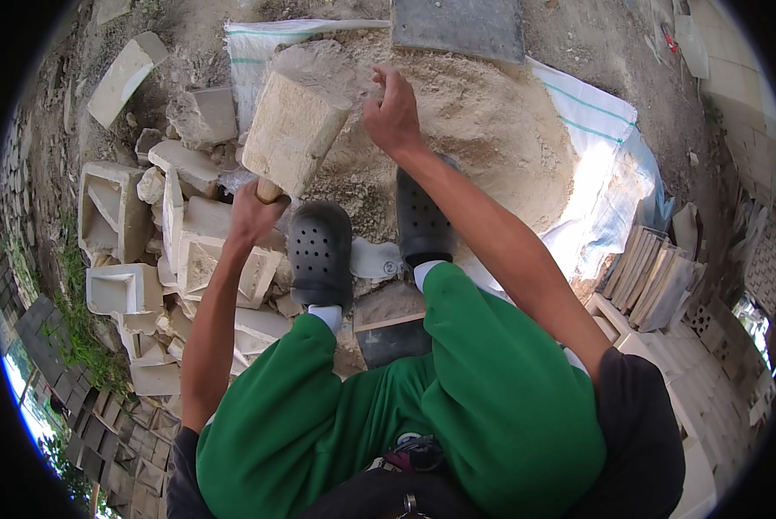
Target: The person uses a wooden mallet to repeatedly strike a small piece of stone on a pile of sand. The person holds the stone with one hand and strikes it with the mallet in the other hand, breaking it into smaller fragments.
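My left hand (256,214) is closed round the short wooden handle of a large mallet (295,130), whose blocky, dust-coated head is raised in front of my left shoe. To the right of the mallet head, my right hand (394,117) hangs over a heap of pale crushed powder (483,121). Its fingers are loosely bent and apart, with nothing visible in them. Under the powder lies a white woven sack (591,108) with green stripes. What the mallet's underside touches is hidden.
Broken plaster-like mould pieces (111,212) pile up on the left. A dark flat board (457,30) lies at the far edge of the powder. My black clogs (320,251) stand at its near side. Thin slabs (643,277) are stacked at the right.
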`<state>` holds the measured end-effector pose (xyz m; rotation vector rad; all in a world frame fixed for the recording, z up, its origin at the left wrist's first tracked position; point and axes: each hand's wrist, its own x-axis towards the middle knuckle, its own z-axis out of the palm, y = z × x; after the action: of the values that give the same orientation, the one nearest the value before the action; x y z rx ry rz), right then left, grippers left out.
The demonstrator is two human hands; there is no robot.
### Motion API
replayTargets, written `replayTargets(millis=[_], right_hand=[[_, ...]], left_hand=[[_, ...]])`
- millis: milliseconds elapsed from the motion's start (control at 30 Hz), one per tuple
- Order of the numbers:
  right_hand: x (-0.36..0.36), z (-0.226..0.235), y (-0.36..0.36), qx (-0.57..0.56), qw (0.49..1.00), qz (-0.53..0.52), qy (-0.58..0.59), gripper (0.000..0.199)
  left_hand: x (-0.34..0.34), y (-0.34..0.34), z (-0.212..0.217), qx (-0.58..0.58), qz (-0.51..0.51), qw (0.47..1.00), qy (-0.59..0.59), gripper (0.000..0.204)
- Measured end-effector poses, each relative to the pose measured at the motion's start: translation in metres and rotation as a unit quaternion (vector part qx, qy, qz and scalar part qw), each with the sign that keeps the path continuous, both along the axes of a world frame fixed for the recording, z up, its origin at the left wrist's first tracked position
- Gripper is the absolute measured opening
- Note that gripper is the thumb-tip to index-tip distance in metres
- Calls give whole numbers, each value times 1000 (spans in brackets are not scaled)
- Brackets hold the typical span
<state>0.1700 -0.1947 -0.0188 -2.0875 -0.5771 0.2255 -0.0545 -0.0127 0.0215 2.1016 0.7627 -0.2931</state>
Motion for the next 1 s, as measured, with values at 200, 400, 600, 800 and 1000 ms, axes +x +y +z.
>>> replayTargets(millis=[200,400,600,800,1000], right_hand=[[0,-5,1,13,1000,-1,-14,50],[0,-3,0,-1,1000,2,-11,51],[0,-2,1,-12,1000,9,-13,52],[-1,-3,-1,-2,1000,0,-6,51],[-1,2,-2,-19,1000,-4,-12,51]], left_hand=[[11,-10,1,65,20,991,113,35],[-1,-2,3,-52,97,992,-56,26],[10,4,-13,-45,151,982,100,27],[4,9,-7,-58,179,979,82,25],[12,-6,3,-107,193,969,-114,22]])
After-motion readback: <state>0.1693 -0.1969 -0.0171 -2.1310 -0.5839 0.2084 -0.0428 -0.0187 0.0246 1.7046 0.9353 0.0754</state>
